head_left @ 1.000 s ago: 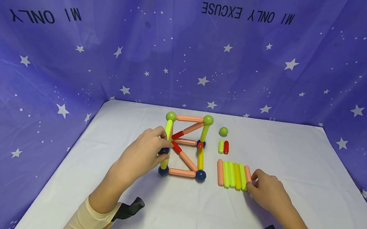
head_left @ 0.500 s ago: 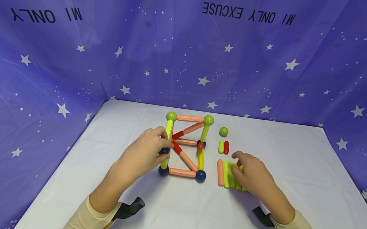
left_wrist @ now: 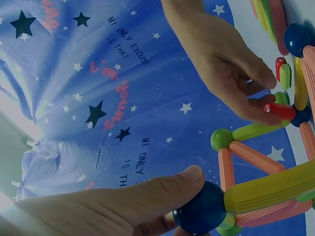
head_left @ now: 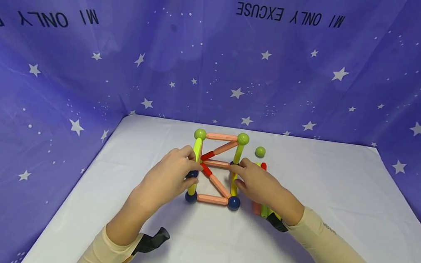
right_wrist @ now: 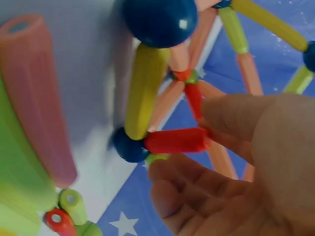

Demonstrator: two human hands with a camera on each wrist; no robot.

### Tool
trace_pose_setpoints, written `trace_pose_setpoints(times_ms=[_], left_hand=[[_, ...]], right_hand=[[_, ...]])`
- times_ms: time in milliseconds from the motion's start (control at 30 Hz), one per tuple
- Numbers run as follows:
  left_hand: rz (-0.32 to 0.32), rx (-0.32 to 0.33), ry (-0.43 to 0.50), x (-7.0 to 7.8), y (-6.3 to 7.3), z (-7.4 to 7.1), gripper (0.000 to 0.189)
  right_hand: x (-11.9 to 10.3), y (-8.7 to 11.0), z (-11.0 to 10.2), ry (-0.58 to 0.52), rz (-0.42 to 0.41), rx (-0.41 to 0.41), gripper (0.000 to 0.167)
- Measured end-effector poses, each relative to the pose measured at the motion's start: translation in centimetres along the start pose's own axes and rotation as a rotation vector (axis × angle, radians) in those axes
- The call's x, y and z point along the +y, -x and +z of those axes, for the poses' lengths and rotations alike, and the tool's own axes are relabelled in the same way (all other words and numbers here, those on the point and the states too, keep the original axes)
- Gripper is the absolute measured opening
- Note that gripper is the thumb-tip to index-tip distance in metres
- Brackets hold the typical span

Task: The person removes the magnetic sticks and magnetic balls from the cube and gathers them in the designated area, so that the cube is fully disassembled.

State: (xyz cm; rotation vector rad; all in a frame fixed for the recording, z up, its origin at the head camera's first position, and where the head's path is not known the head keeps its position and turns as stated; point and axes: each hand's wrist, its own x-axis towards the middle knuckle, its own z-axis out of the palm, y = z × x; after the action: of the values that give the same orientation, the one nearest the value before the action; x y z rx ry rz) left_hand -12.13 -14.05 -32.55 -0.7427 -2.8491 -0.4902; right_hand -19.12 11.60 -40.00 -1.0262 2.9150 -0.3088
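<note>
Left hand (head_left: 169,176) pinches multicoloured plastic frame (head_left: 217,164), apparently bracing; right hand (head_left: 260,184), fingers apart by its red rod (right_wrist: 172,140), should grip gently.

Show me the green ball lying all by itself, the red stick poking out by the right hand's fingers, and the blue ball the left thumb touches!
Green ball (head_left: 260,151): head view, middle of its visible side.
Red stick (right_wrist: 176,140): right wrist view, halfway along it.
Blue ball (left_wrist: 201,209): left wrist view, its visible middle.

The left grip (head_left: 166,179) pinches while the right grip (head_left: 260,183) curves loosely parted.
</note>
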Motion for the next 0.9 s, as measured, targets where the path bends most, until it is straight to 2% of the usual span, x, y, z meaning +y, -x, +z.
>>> trace_pose_setpoints(times_ms=[167,267,633,700,900], left_hand=[[-0.003,0.002,-0.007,0.2,-0.1,0.1,0.028],[-0.007,-0.001,-0.015,0.2,-0.1,0.1,0.028],[0.002,0.004,-0.013,0.1,0.0,0.2,0.028],[-0.002,0.004,-0.014,0.1,0.0,0.2,0.028],[-0.006,-0.001,-0.012,0.2,-0.1,0.2,0.028]], right_hand=[[1.0,-0.7,0.4,0.027,0.069,0.059,0.022],[1.7,-1.2,0.4,0.019,0.105,0.070,0.018],[3.7,-1.6,0.4,-0.139,0.104,-0.045,0.010],[3.9,-1.4,0.3,-0.158,0.137,-0.037,0.009],[5.2,-0.6,-1.2,-0.199,0.337,0.043,0.012]])
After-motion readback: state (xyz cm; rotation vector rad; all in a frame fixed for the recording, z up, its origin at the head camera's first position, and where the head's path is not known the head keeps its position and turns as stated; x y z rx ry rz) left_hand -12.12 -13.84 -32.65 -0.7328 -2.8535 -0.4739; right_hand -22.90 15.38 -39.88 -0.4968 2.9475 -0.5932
